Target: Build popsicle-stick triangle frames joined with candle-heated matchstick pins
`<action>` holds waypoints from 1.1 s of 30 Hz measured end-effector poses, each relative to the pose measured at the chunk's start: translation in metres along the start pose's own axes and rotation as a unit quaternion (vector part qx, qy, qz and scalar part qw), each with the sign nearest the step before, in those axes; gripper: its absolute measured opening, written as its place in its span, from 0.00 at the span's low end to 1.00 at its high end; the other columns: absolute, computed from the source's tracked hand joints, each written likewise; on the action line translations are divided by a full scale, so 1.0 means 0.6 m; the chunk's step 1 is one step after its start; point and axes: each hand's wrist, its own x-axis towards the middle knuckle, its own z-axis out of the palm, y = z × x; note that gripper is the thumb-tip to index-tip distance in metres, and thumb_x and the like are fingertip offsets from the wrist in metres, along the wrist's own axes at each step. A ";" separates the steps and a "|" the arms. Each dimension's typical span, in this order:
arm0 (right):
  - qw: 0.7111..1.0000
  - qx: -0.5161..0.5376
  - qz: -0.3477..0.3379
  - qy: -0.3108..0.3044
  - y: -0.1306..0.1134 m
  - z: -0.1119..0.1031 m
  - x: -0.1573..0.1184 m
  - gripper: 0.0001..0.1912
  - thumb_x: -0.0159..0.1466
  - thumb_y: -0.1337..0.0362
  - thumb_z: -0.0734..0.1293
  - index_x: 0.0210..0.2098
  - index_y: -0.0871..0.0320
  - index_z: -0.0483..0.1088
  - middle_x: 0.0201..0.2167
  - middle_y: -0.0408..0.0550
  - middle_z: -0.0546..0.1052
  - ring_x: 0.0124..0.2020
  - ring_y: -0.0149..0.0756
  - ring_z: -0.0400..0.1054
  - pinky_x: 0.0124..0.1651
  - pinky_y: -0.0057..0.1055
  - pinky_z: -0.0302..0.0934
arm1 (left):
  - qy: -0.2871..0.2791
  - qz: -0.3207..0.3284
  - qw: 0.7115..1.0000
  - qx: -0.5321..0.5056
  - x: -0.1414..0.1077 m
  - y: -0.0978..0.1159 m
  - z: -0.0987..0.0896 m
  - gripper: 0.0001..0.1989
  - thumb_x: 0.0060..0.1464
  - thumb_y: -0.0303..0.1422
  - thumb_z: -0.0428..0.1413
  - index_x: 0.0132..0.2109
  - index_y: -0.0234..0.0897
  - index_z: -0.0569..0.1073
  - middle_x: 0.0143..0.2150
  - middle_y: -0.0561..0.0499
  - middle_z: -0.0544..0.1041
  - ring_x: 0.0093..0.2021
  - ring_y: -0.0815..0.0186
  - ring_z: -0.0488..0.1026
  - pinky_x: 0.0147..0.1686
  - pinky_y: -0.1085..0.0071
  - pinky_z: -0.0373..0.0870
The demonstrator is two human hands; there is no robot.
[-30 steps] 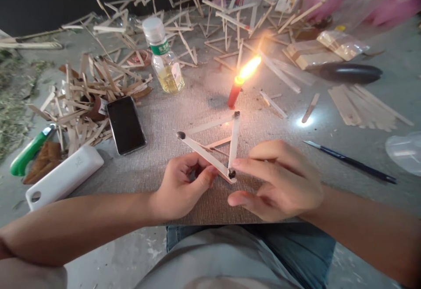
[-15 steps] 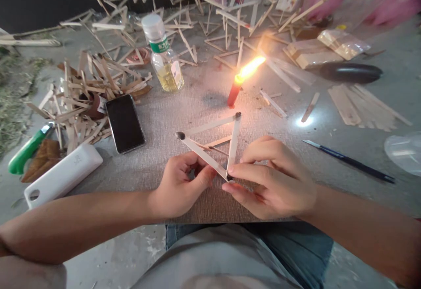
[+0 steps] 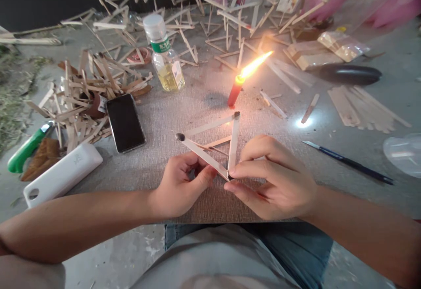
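Between my hands is a triangle of flat wooden sticks [image 3: 210, 159], its corners dark and charred-looking. My left hand [image 3: 182, 183] is closed, thumb and fingers pinching the lower left stick. With fingertips pressed at the near corner, my right hand [image 3: 272, 179] grips the triangle there. Under the triangle another wooden stick [image 3: 219, 141] shows in part. Just beyond the far corner a red candle [image 3: 234, 92] stands tilted on the table [image 3: 161, 126], its flame streaming up to the right.
On the left lie a phone [image 3: 125, 123], a white holed handle [image 3: 66, 173], a green-handled cutter [image 3: 28, 151] and a heap of sticks [image 3: 87, 87]. A bottle [image 3: 167, 69] stands behind. To the right are a craft knife [image 3: 348, 162] and loose sticks [image 3: 362, 109]. Stick frames [image 3: 226, 12] fill the back.
The candle flame has stretched longer to the right. The triangle's far corner has shifted very slightly to the left; both hands keep nearly the same position and hold.
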 end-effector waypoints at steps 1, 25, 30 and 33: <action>1.000 -0.001 -0.001 0.004 0.000 0.001 -0.001 0.07 0.65 0.68 0.72 0.42 0.55 0.72 0.35 0.45 0.73 0.35 0.35 0.71 0.37 0.36 0.69 | -0.001 0.005 1.000 -0.001 0.000 0.000 0.000 0.14 0.63 0.39 0.60 0.32 0.35 0.74 0.25 0.52 0.72 0.24 0.71 0.66 0.23 0.74 0.63; 0.993 -0.109 -0.007 0.031 0.002 -0.001 -0.008 0.11 0.64 0.62 0.73 0.46 0.50 0.74 0.43 0.51 0.71 0.43 0.44 0.70 0.38 0.43 0.70 | 0.000 0.022 1.000 0.002 0.001 0.001 -0.001 0.13 0.63 0.36 0.59 0.31 0.35 0.74 0.23 0.53 0.72 0.23 0.72 0.66 0.22 0.75 0.63; 0.994 -0.103 -0.006 0.026 0.002 -0.002 -0.009 0.09 0.66 0.61 0.72 0.45 0.51 0.74 0.42 0.51 0.71 0.44 0.43 0.70 0.40 0.42 0.71 | 0.001 0.017 1.000 0.005 0.001 -0.001 0.000 0.13 0.64 0.36 0.59 0.32 0.35 0.74 0.23 0.53 0.72 0.23 0.72 0.66 0.22 0.75 0.63; 0.995 -0.099 -0.001 0.019 0.002 -0.002 -0.010 0.07 0.66 0.61 0.71 0.44 0.50 0.73 0.42 0.50 0.71 0.43 0.43 0.70 0.41 0.42 0.71 | -0.001 0.009 1.000 0.001 0.001 -0.003 0.000 0.13 0.64 0.37 0.59 0.33 0.34 0.75 0.25 0.52 0.73 0.23 0.72 0.66 0.23 0.75 0.64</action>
